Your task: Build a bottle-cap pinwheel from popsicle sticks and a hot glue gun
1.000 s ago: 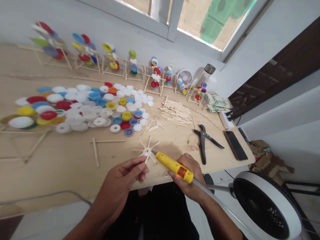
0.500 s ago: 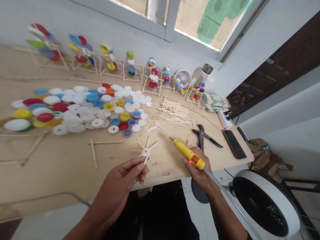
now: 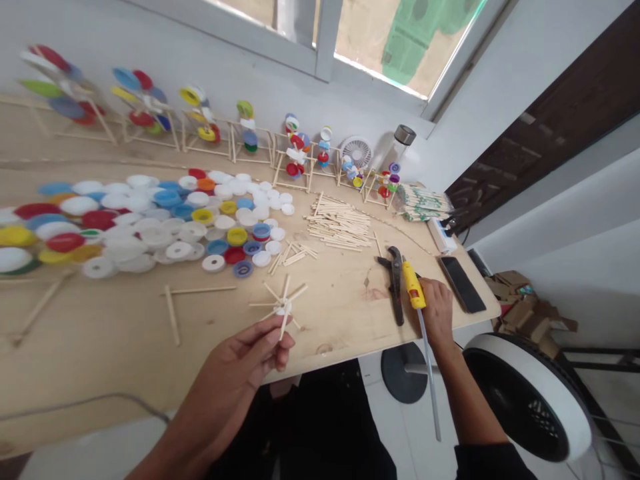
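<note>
My left hand pinches a star-shaped hub of short wooden sticks by one stick, just above the table's front edge. The sticks fan outward around a small white centre. Over to the right, my right hand is closed around the handle of a yellow hot glue gun, its nozzle pointing away from me. A long translucent glue stick trails from the gun's rear. Black-handled pliers lie immediately left of the gun. The fingers around the handle are partly hidden.
Many bottle caps cover the left of the table. A stick pile lies mid-table, with two joined sticks nearer me. Stick frames with cap wheels line the wall. A phone and power strip are at right.
My right hand has carried the glue gun rightward to beside the pliers and turned its nozzle away from me. My left hand still holds the stick hub; the view has shifted slightly right.
</note>
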`<state>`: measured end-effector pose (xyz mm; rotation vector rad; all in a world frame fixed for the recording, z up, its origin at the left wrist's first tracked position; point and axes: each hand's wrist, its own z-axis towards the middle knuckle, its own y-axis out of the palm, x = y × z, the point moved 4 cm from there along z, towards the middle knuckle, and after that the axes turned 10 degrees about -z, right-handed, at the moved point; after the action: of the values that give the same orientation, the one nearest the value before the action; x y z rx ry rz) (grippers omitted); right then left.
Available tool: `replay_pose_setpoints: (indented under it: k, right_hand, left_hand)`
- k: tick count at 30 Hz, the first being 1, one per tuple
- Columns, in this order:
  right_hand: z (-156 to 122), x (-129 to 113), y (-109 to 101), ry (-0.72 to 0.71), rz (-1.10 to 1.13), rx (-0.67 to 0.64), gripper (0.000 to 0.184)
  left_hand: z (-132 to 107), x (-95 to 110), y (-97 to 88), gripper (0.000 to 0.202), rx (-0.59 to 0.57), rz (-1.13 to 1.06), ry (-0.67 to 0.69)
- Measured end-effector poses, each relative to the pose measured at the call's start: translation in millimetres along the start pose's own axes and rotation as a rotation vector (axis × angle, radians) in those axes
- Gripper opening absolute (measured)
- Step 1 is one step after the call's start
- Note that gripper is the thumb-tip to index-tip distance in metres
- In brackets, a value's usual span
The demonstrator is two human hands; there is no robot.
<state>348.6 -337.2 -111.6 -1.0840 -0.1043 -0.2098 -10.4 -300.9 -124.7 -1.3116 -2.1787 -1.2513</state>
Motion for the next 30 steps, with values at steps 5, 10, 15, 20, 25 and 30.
replay_pose_setpoints:
  k: [5, 10, 15, 20, 25, 30]
  right_hand:
    - [0.7, 5.6, 7.9, -0.052, -0.069, -0.048, 0.026]
    - [0.8, 7.3, 11.9, -0.096, -0.064, -0.097, 0.027]
    - [4.1, 15.4, 7.5, -0.085, 0.048, -0.18, 0.044]
    - [10.0, 12.6, -29.5, 0.015, 0.128, -0.135, 0.049]
    - [10.1, -74.8, -66.2, 0.304, 0.733, -0.12, 0.018]
    - [5.7, -195.9, -58.8, 0.416, 1.376, -0.413, 0.015]
  left_hand:
    - [-1.4, -3.3, 5.5, 0.042, -0.029, -0.042, -0.005]
    - [-3.9, -3.9, 11.8, 0.04, -0.065, -0.077, -0.003]
    - [-2.1, -3.5, 9.8, 0.041, -0.073, -0.093, 0.007]
    - [-0.4, -4.7, 8.0, 0.038, -0.063, -0.092, 0.042]
    - [-5.5, -5.6, 12.5, 0.031, -0.066, -0.038, 0.107]
    - [-10.0, -12.4, 8.5, 0.027, -0.091, 0.009, 0.129]
